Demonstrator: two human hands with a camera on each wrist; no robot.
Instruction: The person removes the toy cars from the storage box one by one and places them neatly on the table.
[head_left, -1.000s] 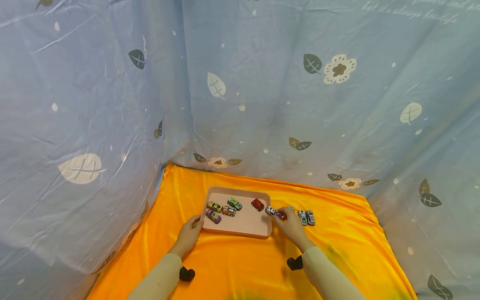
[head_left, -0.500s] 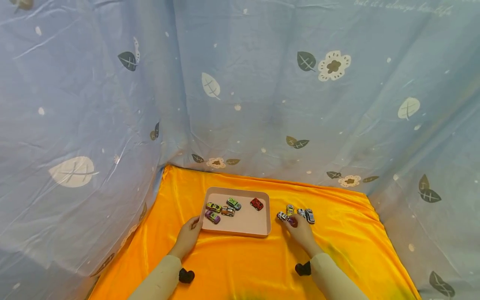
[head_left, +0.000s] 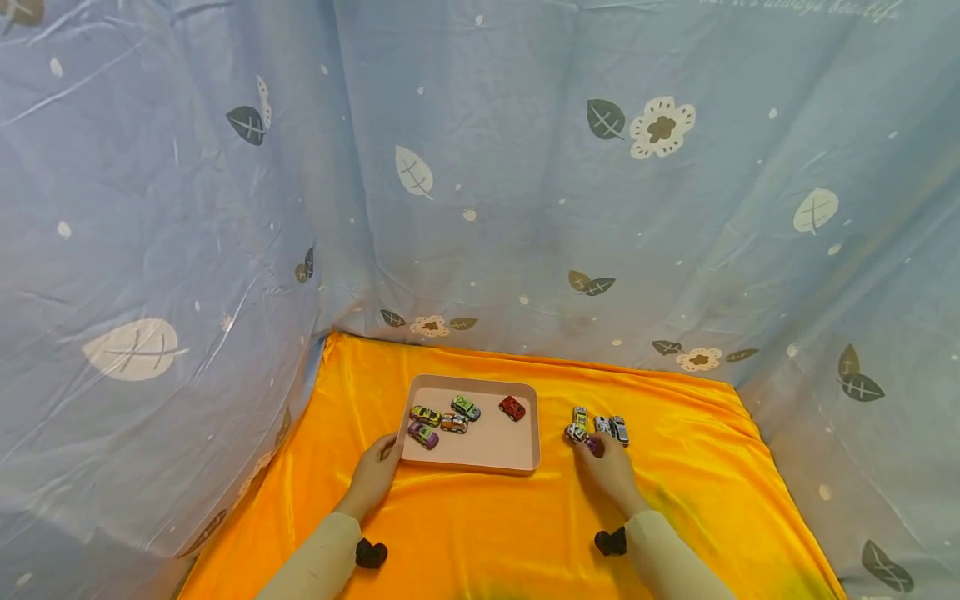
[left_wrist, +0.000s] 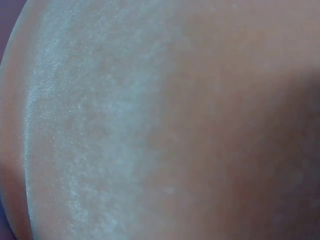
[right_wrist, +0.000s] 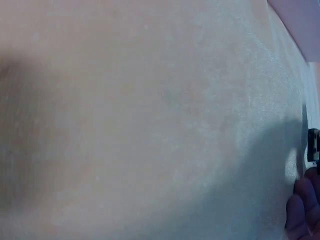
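My left hand (head_left: 372,477) grips the left edge of a shallow pink tray (head_left: 480,461). Inside the tray sit a red toy car (head_left: 512,407), a green one (head_left: 466,407), an orange-and-white one (head_left: 454,423), a yellow one (head_left: 426,415) and a purple one (head_left: 423,434). To the right of the tray, my right hand (head_left: 611,471) pinches a white-and-purple toy car (head_left: 579,434), partly covered by the fingers. In the right wrist view, fingers (right_wrist: 302,202) show at the edge beside a dark bit of a toy car (right_wrist: 313,145). Only blurred skin fills most of both wrist views.
Just beyond my right hand, a yellow toy car (head_left: 581,416), a white one (head_left: 602,426) and a grey one (head_left: 618,429) stand side by side on the orange cloth (head_left: 480,533). Blue patterned curtains (head_left: 480,167) hang behind and at both sides.
My right hand has moved right, from the tray's right edge to near the row of cars, carrying the white-and-purple toy car. My left hand keeps its place on the tray.
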